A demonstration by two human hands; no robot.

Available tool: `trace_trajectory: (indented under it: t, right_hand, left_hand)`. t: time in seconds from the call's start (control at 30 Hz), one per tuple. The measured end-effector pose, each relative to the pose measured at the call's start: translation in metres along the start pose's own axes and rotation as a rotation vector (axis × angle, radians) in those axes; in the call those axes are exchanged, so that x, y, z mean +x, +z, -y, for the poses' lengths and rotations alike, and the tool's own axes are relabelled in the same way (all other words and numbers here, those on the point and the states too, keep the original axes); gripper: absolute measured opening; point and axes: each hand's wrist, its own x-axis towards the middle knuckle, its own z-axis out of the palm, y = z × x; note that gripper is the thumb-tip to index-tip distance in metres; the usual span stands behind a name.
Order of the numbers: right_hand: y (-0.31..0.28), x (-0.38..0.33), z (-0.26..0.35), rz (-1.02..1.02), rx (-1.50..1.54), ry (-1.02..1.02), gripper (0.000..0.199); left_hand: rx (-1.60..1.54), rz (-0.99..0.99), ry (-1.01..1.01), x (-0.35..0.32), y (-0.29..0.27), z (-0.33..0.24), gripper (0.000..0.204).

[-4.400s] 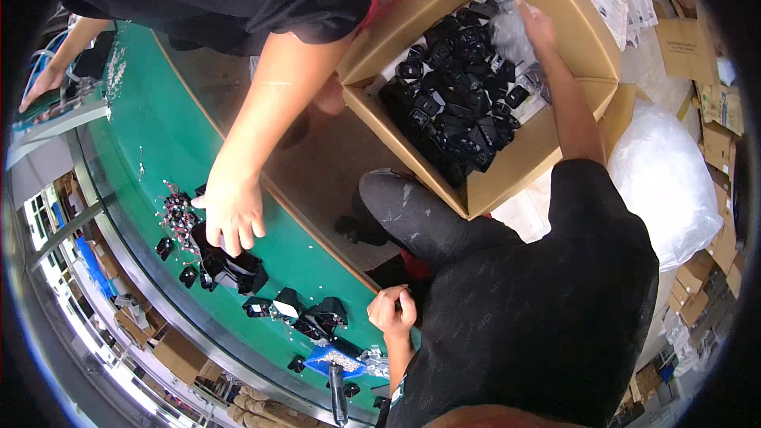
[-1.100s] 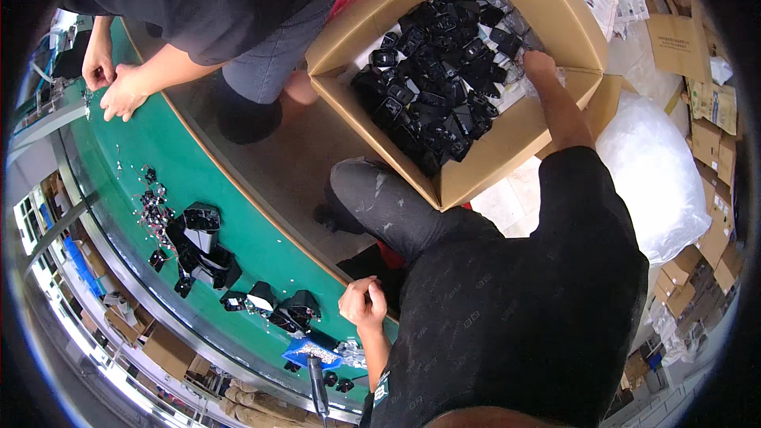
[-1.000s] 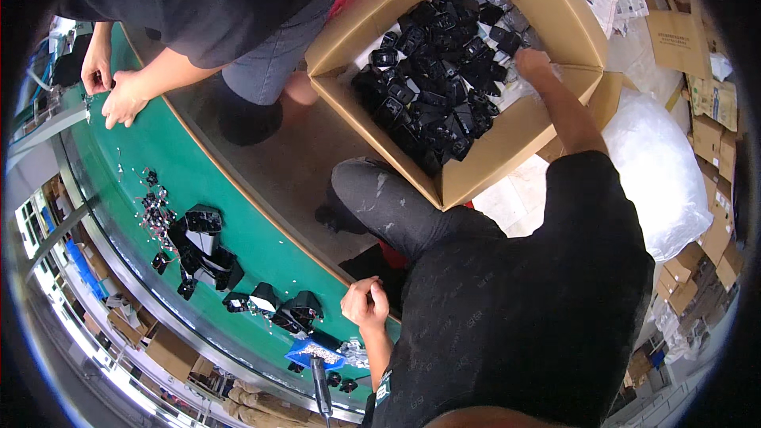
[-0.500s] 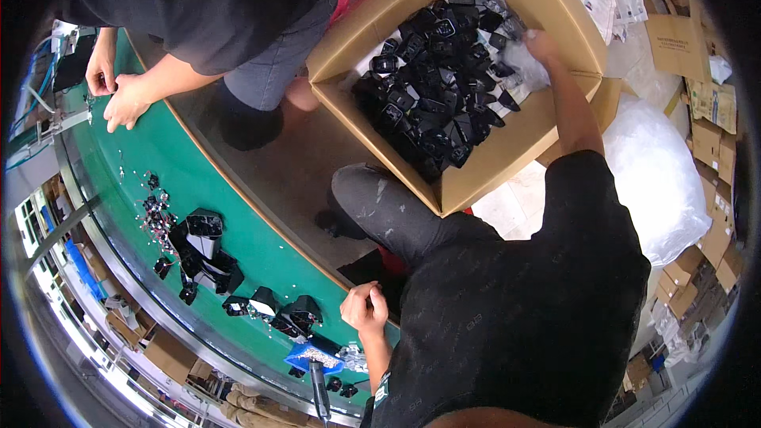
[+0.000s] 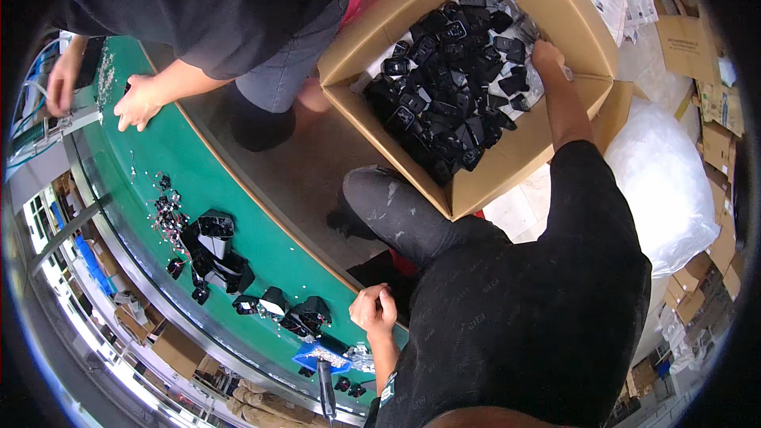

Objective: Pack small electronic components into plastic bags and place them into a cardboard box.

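Note:
My right hand [image 5: 548, 57] reaches into a large open cardboard box [image 5: 491, 182], at its right side wall. Its fingers are closed, and crumpled clear plastic film [image 5: 567, 73] shows beside them; most of what they grip is hidden. A heap of black plastic housings [image 5: 448, 71] fills the box, with some clear film along its right side. On the rim of the green work table [image 5: 246, 222] rests my left hand [image 5: 372, 309], curled into a loose fist with nothing showing in it. Several larger black housings [image 5: 305, 315] lie near it.
A co-worker's hand [image 5: 139, 103] rests on the table at upper left, the other blurred. Small wired parts [image 5: 168, 218] lie in a pile. A blue dustpan [image 5: 323, 357] holds pale bits. A stuffed white plastic sack [image 5: 662, 182] stands right of the box.
My right hand has closed, and the film that lay spread beside it is drawn in, baring black housings. The co-worker's hands have moved apart. The whole view has shifted slightly.

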Motion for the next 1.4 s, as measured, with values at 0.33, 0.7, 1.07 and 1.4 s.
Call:
trace_trajectory:
  t: [0.33,0.7,1.07,1.4]
  right_hand:
    - [-0.002,-0.016,0.017,0.128,-0.108,-0.363,0.027]
    - [-0.003,0.005,0.023,-0.201,0.669,-0.25,0.034]
    - [-0.003,0.033,0.033,-0.087,0.241,-0.081,0.03]
    - [-0.033,-0.009,0.043,0.325,0.746,-0.655,0.036]
  left_hand:
    - [-0.007,0.006,-0.046,0.0,0.001,-0.002,0.005]
    - [0.058,0.001,-0.031,-0.002,-0.001,-0.004,0.004]
    - [0.053,-0.001,-0.042,-0.004,-0.002,-0.003,0.004]
    - [0.057,0.009,-0.061,-0.002,-0.002,-0.005,0.006]
